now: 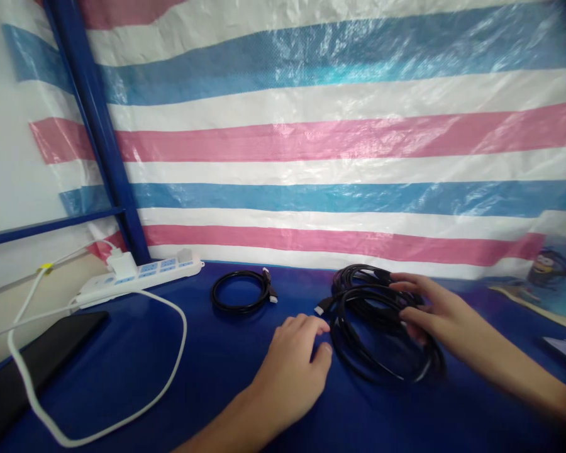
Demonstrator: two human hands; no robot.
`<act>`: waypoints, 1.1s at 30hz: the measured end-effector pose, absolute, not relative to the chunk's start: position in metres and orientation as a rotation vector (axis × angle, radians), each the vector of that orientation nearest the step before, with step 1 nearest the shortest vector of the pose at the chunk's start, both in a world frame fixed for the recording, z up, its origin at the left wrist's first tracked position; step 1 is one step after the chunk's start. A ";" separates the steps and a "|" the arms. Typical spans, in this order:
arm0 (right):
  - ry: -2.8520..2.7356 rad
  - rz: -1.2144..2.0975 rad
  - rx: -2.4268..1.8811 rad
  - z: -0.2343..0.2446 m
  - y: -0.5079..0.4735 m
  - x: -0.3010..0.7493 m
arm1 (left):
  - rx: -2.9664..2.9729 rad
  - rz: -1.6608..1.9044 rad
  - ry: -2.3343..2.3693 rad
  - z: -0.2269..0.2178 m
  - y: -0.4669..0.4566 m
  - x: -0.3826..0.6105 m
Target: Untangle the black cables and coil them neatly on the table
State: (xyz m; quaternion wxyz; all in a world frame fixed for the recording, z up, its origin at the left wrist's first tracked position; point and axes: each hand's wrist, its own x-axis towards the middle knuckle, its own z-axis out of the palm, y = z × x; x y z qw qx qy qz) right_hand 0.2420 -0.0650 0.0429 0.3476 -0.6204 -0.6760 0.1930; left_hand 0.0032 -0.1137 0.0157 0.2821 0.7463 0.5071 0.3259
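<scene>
A big bundle of coiled black cables (382,327) lies on the blue table (217,377). My right hand (429,308) rests on top of the bundle with its fingers spread over the loops. My left hand (295,362) lies flat on the table at the bundle's left edge, fingertips touching the cable near a plug end (321,308). A smaller, neatly coiled black cable (243,291) lies apart, further left and back.
A white power strip (141,274) sits at the back left with a white cable (170,371) looping over the table. A black flat object (38,358) lies at the left edge. A striped tarp (339,138) hangs behind, with a blue post (99,126).
</scene>
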 end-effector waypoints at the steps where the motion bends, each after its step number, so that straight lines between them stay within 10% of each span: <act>1: -1.755 0.549 -1.596 0.041 -0.068 0.237 | 1.994 0.883 1.378 0.015 -0.112 0.002; 8: -1.746 0.855 -1.338 0.036 -0.087 0.209 | 1.958 0.846 1.443 0.012 -0.108 -0.001; 22: -2.201 0.229 -1.290 0.026 -0.108 0.200 | 1.859 0.847 1.651 0.018 -0.101 -0.011; 33: -1.919 0.874 -1.399 0.035 -0.101 0.193 | 1.119 1.027 1.213 0.021 -0.089 -0.016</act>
